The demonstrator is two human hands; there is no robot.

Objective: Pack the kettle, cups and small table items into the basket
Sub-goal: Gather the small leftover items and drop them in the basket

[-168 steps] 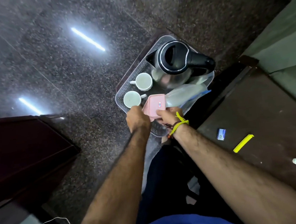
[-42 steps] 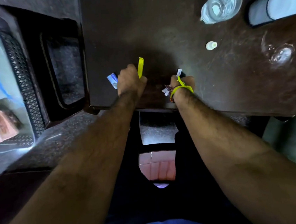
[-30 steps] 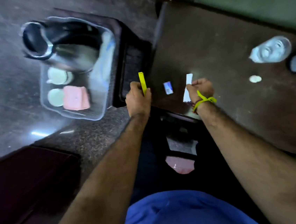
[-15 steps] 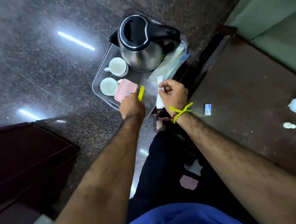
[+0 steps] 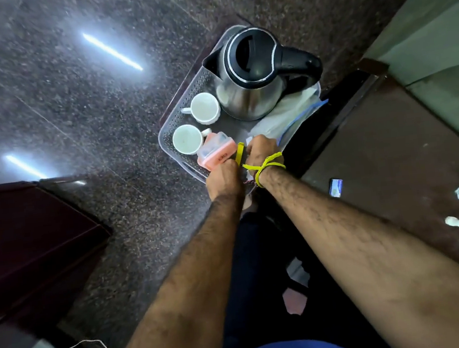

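Now both hands have come from the table to the basket (image 5: 169, 129): left hand (image 5: 223, 181) pinches the yellow stick (image 5: 239, 153), right hand (image 5: 260, 153) closes on a white slip, both nearly packed.

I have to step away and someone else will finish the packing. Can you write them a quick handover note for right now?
Left hand holds the yellow stick over the basket; right hand is beside it, gripping something white, mostly hidden.
In the basket: kettle, two cups, pink box, plastic bag.
Left: drop in what is held, then the small blue packet from the table.
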